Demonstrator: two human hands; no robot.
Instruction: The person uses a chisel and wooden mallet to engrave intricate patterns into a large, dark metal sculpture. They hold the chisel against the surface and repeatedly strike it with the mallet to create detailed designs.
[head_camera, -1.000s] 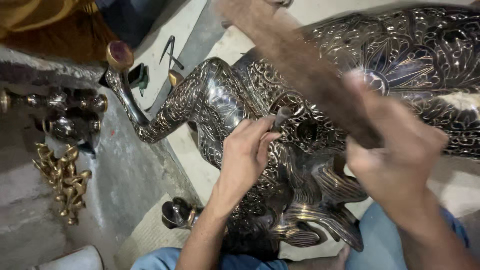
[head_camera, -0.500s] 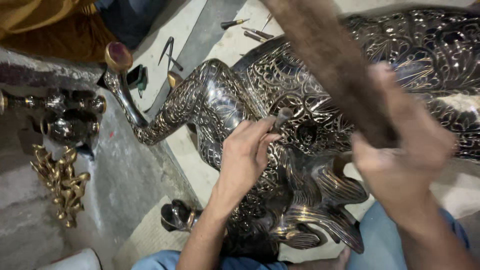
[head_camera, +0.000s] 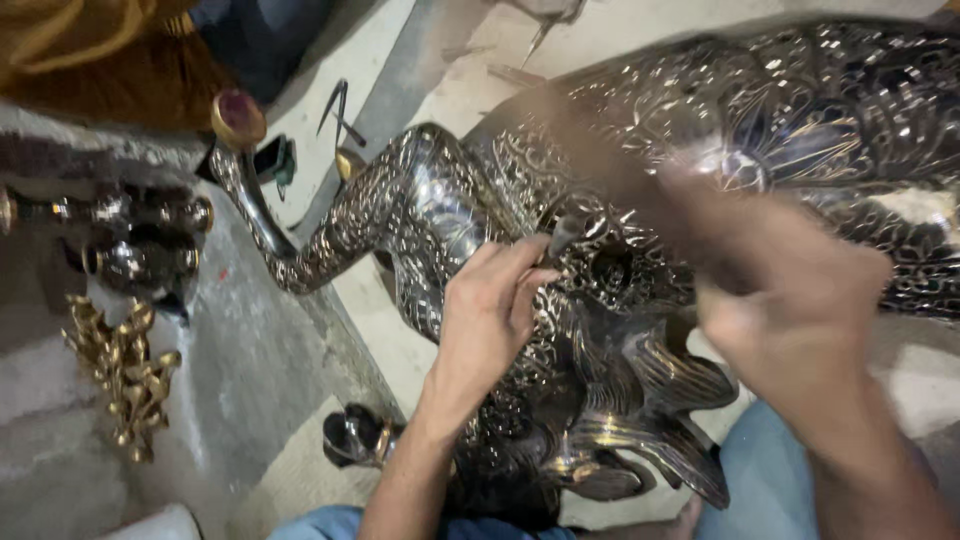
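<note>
Left hand (head_camera: 490, 315), lower centre: fingers pressed together, pinching a small metal punch (head_camera: 563, 237) tip-down on the engraved metal bird figure (head_camera: 620, 300), which fills centre to upper right. Right hand (head_camera: 790, 300), right of frame: motion-blurred, clenched round a wooden mallet (head_camera: 600, 170); finger detail cannot be told. Figure judged heavy, rigid, slick; best held at neck (head_camera: 340, 235) or base. Versus half a second earlier: mallet lower, nearer the punch. Upper-left: small brass pieces (head_camera: 120, 375).
</note>
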